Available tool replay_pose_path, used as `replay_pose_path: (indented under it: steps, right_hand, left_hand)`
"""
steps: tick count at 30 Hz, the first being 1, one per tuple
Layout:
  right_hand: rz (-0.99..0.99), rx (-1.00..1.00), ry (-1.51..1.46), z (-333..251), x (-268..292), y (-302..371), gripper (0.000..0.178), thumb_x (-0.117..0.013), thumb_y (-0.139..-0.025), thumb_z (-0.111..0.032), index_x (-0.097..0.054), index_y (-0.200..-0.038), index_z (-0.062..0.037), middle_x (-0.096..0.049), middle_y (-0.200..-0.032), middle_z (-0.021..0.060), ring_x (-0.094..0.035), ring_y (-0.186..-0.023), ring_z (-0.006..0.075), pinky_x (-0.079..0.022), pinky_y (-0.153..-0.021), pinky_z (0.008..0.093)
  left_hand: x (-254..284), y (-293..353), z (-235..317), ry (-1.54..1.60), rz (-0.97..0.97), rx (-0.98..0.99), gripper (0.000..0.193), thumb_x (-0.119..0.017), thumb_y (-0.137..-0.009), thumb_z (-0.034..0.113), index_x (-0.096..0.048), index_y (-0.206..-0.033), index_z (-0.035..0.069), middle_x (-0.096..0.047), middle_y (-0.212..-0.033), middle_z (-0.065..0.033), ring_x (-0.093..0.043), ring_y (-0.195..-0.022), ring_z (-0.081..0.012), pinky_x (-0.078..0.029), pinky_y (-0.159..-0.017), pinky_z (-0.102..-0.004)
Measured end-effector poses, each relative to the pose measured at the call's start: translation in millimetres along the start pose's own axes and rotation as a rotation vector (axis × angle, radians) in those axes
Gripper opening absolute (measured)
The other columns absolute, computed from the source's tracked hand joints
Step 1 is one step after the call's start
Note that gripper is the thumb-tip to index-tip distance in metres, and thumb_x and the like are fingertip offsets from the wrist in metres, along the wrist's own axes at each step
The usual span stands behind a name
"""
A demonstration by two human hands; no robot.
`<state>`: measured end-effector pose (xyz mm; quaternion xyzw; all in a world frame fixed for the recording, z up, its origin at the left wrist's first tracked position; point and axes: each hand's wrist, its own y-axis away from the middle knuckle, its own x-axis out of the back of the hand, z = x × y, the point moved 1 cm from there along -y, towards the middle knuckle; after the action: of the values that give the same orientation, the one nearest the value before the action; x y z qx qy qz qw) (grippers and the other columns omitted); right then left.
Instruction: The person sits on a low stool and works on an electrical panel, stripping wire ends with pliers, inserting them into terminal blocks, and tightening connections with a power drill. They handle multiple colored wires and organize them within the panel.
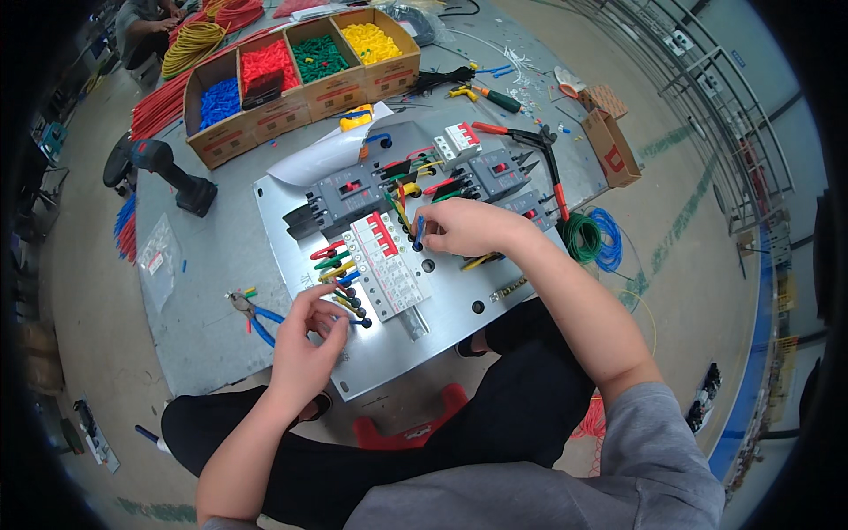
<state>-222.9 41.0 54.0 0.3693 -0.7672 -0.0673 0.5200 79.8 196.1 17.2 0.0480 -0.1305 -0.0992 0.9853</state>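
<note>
Your grey sleeve (645, 433) lies closest, along the lower right, above your black trousers (521, 371). Your hands are well apart, each working at a wire on the metal plate (389, 358), which overhangs the near edge of the counter (225, 234). Your left hand (305, 344) has its thumb and fingertips closed on a blue wire (356, 321) leading to a hole toward the plate's near edge. Your right hand (464, 225) pinches a second blue wire (419, 232) at the other side of the white breaker (386, 265) with red switches. That breaker sits mid-plate, between your hands, with short coloured wires along its left side.

Toward the plate's far edge stand a large grey breaker (351, 196), another grey breaker (495, 175) and a small white breaker (458, 144). A curled paper sheet (305, 166) reaches over the plate's far left corner. Blue-handled pliers (256, 322) lie near the counter's near left corner, and a cordless drill (172, 177) by its left edge. Toward the far edge stands a divided cardboard box (265, 132), its compartments filled blue, red, green and yellow from left to right. Red-handled cutters (549, 159) lie near the counter's right edge.
</note>
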Motion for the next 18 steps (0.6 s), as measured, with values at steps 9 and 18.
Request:
replay_pose_path:
  steps: [9,18]
  right_hand:
    - [0.095,0.129,-0.065,3,10,8,0.026,-0.072,-0.103,-0.023,-0.073,-0.118,-0.0018,-0.076,-0.099,0.0142,-0.072,-0.092,0.0274,-0.057,-0.087,0.0405]
    - [0.107,0.122,-0.104,3,7,17,0.026,-0.073,-0.103,-0.026,-0.075,-0.116,-0.0035,-0.077,-0.099,0.0129,-0.074,-0.092,0.0271,-0.058,-0.085,0.0408]
  left_hand:
    - [-18,8,-13,0.219,0.011,0.113,0.023,-0.076,-0.101,0.004,-0.063,-0.120,0.002,-0.069,-0.109,-0.0055,-0.066,-0.092,-0.0105,-0.055,-0.086,-0.0275]
    - [-29,2,-8,-0.408,-0.073,-0.018,0.020,-0.079,-0.095,0.009,-0.074,-0.113,0.001,-0.069,-0.107,-0.0122,-0.069,-0.093,-0.0246,-0.057,-0.082,-0.0355]
